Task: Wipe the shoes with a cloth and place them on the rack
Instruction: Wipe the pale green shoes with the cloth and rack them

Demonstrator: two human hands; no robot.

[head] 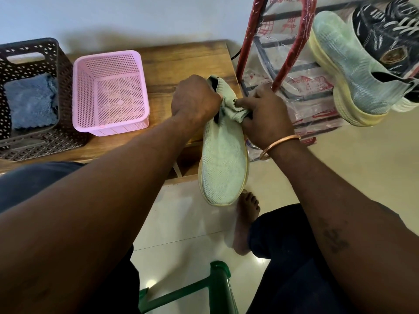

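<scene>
Head view looks down over two outstretched forearms of a seated person. The left hand [195, 99] is clenched round the collar of a pale green knit shoe [223, 164], knuckles up, with the dark lining showing beside the fingers. The shoe is held in the air with its toe pointing down toward the camera, hanging past the front edge of the wooden table [181, 60] and above the tiled floor [181, 223]. The right hand [265, 116] pinches a crumpled pale green cloth [235, 111] and presses it against the shoe just below the collar, so that both hands meet at the upper end of the shoe. A copper bangle [280, 146] circles the right wrist.

At the right stands the rack [292, 48], its red posts wrapped in clear printed plastic. On its shelf lies a matching green shoe [353, 71] with a yellowish sole, tilted on its side, and just behind it a dark navy sneaker [390, 35] with pale laces.

On the table to the left sit a pink perforated basket [86, 91] and, beside it, a dark brown basket [61, 71] with a folded blue cloth [30, 102] inside. Below the held shoe a bare foot [247, 214] rests on the floor, and a green frame [217, 288] shows at the bottom edge.
</scene>
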